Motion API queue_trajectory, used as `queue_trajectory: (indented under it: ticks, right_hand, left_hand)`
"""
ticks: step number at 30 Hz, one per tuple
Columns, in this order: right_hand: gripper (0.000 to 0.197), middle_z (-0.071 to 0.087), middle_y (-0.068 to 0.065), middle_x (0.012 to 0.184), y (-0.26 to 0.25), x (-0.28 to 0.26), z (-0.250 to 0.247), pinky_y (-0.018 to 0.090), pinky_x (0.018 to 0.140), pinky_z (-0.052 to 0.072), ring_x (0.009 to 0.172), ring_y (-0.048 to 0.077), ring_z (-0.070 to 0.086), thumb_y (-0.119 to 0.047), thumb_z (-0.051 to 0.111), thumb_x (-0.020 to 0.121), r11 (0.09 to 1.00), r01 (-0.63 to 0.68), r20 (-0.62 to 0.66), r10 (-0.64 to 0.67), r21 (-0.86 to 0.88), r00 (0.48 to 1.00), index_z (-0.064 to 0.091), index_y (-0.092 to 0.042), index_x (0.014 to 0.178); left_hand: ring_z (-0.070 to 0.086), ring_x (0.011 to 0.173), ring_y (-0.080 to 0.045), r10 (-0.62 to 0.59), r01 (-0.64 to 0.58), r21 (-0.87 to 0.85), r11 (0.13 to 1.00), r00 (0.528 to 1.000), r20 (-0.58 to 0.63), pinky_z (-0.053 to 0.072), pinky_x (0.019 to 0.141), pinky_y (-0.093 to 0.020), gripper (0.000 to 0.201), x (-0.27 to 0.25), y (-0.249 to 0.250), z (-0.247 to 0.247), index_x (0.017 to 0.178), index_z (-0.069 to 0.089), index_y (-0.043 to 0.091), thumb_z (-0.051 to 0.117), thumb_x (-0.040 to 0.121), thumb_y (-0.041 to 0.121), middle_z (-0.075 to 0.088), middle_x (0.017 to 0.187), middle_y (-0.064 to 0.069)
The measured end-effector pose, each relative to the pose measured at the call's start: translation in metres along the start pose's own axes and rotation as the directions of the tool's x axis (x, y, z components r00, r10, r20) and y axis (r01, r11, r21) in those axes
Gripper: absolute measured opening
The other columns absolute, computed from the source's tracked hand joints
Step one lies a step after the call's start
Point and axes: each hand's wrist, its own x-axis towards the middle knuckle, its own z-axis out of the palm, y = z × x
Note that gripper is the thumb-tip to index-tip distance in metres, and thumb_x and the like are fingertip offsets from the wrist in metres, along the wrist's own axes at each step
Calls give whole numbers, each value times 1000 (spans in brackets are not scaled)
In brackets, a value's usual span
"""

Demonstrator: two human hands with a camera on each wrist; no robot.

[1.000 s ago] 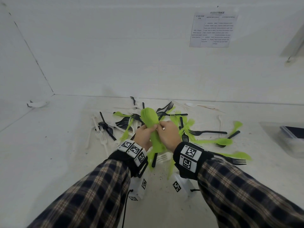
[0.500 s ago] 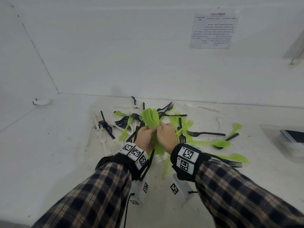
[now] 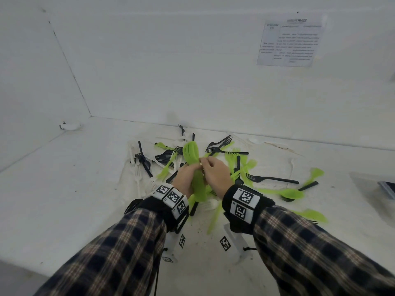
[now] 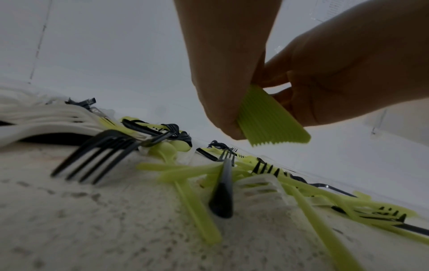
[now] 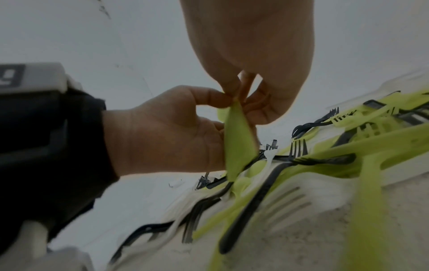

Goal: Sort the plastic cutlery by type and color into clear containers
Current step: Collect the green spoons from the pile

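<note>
The left hand [image 3: 185, 178] is gripping a nested stack of green plastic spoons [image 3: 193, 165] by the handles, fingers curled round them, holding it raised above the pile with the bowls pointing away from the person. The right hand [image 3: 215, 175] is pinching at the same stack near its upper part with thumb and fingertips. In the left wrist view the stack's handle ends [image 4: 271, 121] are showing as a ribbed green block sticking out below the two hands.

Beneath the hands, loose cutlery is lying scattered on the white table [image 3: 64, 189]: black forks [image 3: 271, 179], green forks [image 3: 168, 166], green spoons [image 3: 288, 193] and white forks [image 3: 137, 174], crossing and overlapping one another.

At the right edge of the head view, a clear container [image 3: 376, 186] is sitting well apart from the pile, cut off by the frame; something dark is lying inside it, too blurred to identify.
</note>
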Motion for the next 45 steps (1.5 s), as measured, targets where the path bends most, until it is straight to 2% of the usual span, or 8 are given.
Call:
queue_trajectory:
  ticks: [5,10,15,24,29,32,41,45]
  right_hand:
    - [31,60,2,84,-4,-5,-3,27,56,45,59,14,51,-25,43,97,995,-61,286,36,80,958,66,-6,104]
    - [40,63,11,117,15,10,-9,28,92,46,102,20,59,4,43,87,966,106,279,-38,-235,960,64,-10,118]
    - [49,57,9,128,24,12,-18,25,99,40,119,24,52,9,36,86,814,227,495,85,-535,865,68,-14,114]
    - [28,50,12,121,22,27,-8,36,97,44,112,29,49,-13,45,91,639,247,367,58,-729,929,63,-7,112]
    - [34,64,8,104,9,19,22,31,81,50,92,20,59,-41,59,87,723,298,542,125,-623,831,66,-9,99]
    - [46,64,8,103,8,14,41,31,77,52,94,23,61,-49,62,83,620,308,530,208,-722,822,65,-7,102]
    - [39,38,2,65,9,24,30,19,47,32,65,19,44,-27,57,87,774,-37,344,323,-632,882,34,-13,59]
    - [33,40,3,59,11,30,15,23,52,33,55,21,42,-20,46,89,915,-325,206,374,-237,904,37,-10,59]
  left_hand:
    - [48,54,-17,37,-3,176,984,980,-194,39,44,-22,14,8,-4,-12,91,57,8,51,91,21,55,79,-6]
    - [31,32,-11,136,-68,200,977,926,-351,25,34,-14,22,10,6,-35,74,48,14,56,91,25,41,47,3]
    - [37,50,-18,125,1,274,962,889,-441,32,44,-22,23,12,13,-54,102,47,10,52,94,31,40,70,-4]
    - [34,44,-19,168,45,500,865,912,-373,29,43,-21,22,23,18,-59,69,50,15,64,85,18,38,56,-4]
    - [57,68,-42,195,22,654,756,946,-258,33,50,-27,19,27,23,-57,72,61,11,66,84,25,51,59,-18]
    - [54,75,-30,181,25,746,666,964,-194,36,57,-28,20,31,25,-53,69,57,17,66,84,26,49,61,-2]
    - [61,87,-30,259,20,820,571,944,-203,43,71,-28,12,50,24,-42,81,63,9,68,79,20,65,88,-13]
    - [60,98,-35,308,-10,895,446,940,-143,42,76,-30,22,59,23,-37,100,63,3,64,81,14,66,100,-18]
